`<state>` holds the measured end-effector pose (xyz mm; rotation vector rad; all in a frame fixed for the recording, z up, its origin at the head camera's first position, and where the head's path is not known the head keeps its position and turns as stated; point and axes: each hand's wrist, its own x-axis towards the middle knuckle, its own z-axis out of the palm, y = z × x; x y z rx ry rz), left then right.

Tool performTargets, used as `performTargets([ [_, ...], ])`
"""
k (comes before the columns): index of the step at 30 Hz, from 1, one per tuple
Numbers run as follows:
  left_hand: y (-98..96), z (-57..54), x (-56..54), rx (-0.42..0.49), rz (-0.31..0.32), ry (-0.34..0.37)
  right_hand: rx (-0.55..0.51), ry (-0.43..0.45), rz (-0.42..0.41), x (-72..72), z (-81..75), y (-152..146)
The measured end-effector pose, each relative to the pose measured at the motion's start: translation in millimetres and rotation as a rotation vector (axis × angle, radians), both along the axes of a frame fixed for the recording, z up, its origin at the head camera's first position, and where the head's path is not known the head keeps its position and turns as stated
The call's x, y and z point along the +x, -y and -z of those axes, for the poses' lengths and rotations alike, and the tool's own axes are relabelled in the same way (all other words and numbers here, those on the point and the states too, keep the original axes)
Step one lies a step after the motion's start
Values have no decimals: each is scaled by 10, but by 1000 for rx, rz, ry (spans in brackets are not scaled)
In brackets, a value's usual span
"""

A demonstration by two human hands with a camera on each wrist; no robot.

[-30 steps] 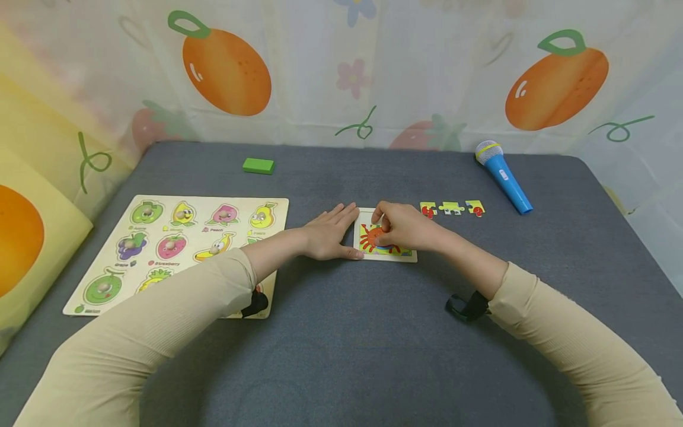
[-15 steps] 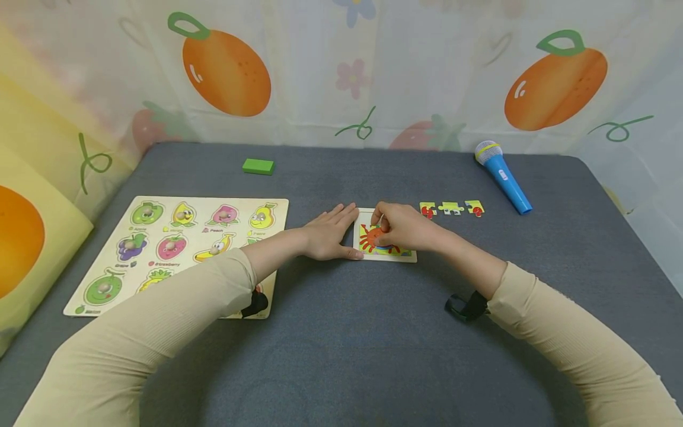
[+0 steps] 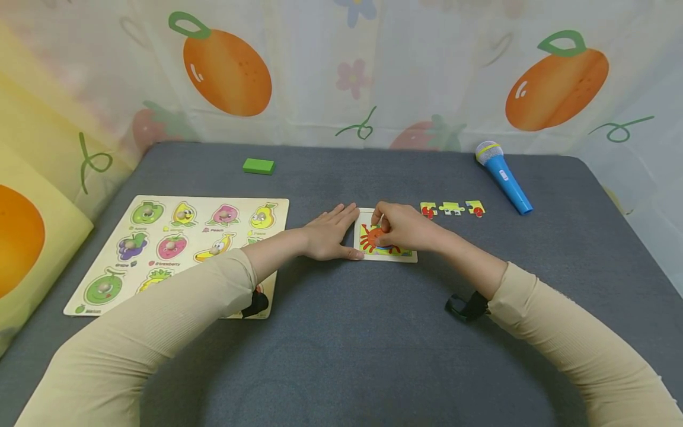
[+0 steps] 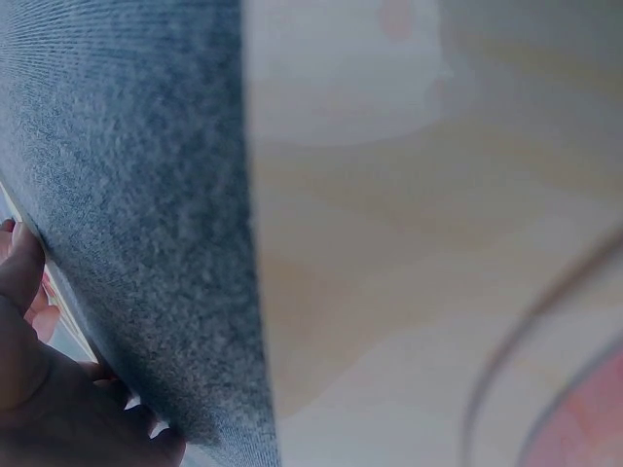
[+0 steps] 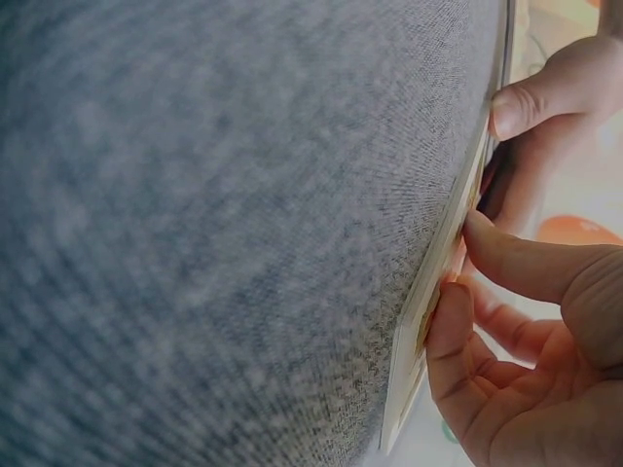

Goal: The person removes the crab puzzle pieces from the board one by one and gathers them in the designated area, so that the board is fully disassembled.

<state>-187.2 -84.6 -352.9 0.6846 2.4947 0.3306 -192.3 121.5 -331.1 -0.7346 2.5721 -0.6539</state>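
Observation:
A small crab jigsaw puzzle (image 3: 370,238) in a pale frame lies flat on the table. My left hand (image 3: 332,233) rests beside it with fingers spread, fingertips and thumb touching the frame's left edge. Over the puzzle's right part, my right hand (image 3: 404,228) has its fingers curled. In the right wrist view its thumb (image 5: 521,255) and bent fingers (image 5: 453,341) pinch down at the picture's surface; the outline of the piece between them is hidden. A row of loose puzzle pieces (image 3: 450,208) lies right of the frame, behind the right hand.
A wooden fruit knob board (image 3: 123,284) lies at the left, partly beneath the left forearm. A green block (image 3: 258,166) sits near the back edge. At the back right lies a blue toy microphone (image 3: 507,179). Fruit-print cloth (image 3: 304,71) hangs behind the grey table (image 3: 368,356).

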Motion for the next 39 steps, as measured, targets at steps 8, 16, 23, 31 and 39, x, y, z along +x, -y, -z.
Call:
performTargets([
  [8, -6, -7, 1, -5, -2, 2, -7, -1, -2, 1, -1, 5],
  [16, -16, -20, 10, -5, -8, 8, -11, -3, -3, 10, -1, 3],
  [23, -19, -11, 18, -5, -10, -5, -27, -11, -4, 22, -12, -1],
  [31, -6, 2, 9, -3, -8, -8, -39, -22, -13, 18, -7, -10],
  [39, -5, 0, 7, -1, -5, -4, -35, -20, 0, 27, -15, -9],
])
